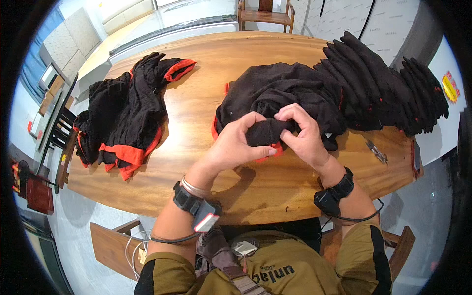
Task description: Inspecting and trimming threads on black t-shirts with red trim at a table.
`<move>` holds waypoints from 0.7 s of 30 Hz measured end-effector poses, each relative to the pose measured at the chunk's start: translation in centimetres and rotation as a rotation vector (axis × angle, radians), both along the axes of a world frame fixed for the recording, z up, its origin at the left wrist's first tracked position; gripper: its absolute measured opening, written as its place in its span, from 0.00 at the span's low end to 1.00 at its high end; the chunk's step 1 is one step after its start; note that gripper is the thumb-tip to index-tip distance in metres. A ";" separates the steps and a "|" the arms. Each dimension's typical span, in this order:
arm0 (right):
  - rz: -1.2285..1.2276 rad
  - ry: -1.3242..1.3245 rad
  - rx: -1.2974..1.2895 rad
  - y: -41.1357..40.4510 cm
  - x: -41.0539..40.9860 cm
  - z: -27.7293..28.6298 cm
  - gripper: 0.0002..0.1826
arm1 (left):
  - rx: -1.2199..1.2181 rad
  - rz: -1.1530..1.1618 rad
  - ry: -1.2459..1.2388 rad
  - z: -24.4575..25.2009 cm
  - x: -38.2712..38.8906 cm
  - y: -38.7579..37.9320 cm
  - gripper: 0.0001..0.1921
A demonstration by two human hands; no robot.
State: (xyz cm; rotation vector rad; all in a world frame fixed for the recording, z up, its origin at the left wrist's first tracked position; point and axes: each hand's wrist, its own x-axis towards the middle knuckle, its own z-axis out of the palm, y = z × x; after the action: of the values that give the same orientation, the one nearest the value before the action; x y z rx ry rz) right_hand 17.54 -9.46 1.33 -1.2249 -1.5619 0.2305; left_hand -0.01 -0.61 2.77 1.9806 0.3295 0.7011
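Between my hands is a black fabric piece (262, 133) with red trim at its lower edge. My left hand (236, 142) grips its left side, the thumb along the bottom and the fingers over the top. With thumb and fingertips, my right hand (303, 134) pinches its right side. Directly behind lies a heap of black cloth garments (284, 83) edged in red, and the held piece hides part of it. I cannot tell whether the piece is joined to that heap.
Left on the wooden table (199, 129) lies a crumpled pile of black garments with red edging (125, 107). Overlapping black cloth pieces (368, 84) fan out at the right. Small thread snips (376, 151) rest near the right edge. A wooden chair (266, 14) stands beyond.
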 end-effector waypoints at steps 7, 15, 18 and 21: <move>-0.128 -0.105 0.055 -1.1 -0.7 1.0 0.11 | 0.170 0.556 -0.190 -2.6 0.7 1.4 0.12; 0.267 -0.415 0.105 -2.8 -4.3 0.2 0.10 | -0.271 0.207 -0.408 -3.5 1.3 1.2 0.15; 0.175 -0.302 0.156 -2.4 -3.8 0.8 0.11 | -0.361 0.160 -0.386 -3.6 0.9 1.2 0.12; -0.095 -0.088 0.169 -2.4 -2.5 2.0 0.18 | -0.462 0.074 -0.407 -2.8 0.8 0.9 0.08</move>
State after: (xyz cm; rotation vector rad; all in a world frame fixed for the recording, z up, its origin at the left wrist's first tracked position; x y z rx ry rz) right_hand 15.08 -11.88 3.33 -1.1859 -1.5601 -0.0173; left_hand 0.75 0.26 -0.06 1.3603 0.2861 0.9582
